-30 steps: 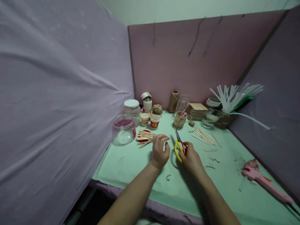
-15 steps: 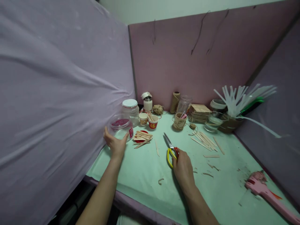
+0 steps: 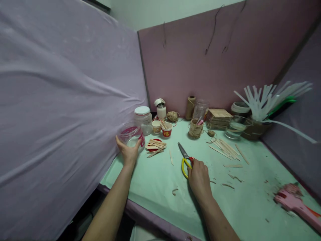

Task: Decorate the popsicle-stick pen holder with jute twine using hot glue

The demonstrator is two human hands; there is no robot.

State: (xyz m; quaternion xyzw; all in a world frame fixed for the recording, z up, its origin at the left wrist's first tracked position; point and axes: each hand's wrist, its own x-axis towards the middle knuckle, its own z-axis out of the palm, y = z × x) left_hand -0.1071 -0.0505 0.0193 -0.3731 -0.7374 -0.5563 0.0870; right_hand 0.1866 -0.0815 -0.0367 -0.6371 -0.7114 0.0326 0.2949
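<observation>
In the head view, the only feed I have, I watch both hands over a pale green cloth [image 3: 150, 187]. The left hand [image 3: 128, 154] has its thumb and fingers set on either side of a clear plastic jar [image 3: 130, 132], clasping it from the near side; the farther fingertips are hidden from me. The jar stands upright inside that grasp, a lidded jar [image 3: 142, 117] just behind it. The right hand [image 3: 200, 177] is closed around the scissors [image 3: 186, 156], and from where I sit their blades look almost together, pointing away from the person, well apart from the jar.

As for progress, I judge some cutting to be done: short brown scraps [image 3: 228, 186] lie about near the right hand, and a twine-trimmed cup [image 3: 195, 130] stands finished-looking at the back. What I count as unused is a pile of wooden craft sticks [image 3: 155, 145] on a red disc [image 3: 157, 140], just right of the jar, plus a lone stick [image 3: 171, 157] between the pile and the scissors. The jar itself shows nothing added that I can make out. A pink glue gun [image 3: 294, 202] lies far off to the right, untouched.
</observation>
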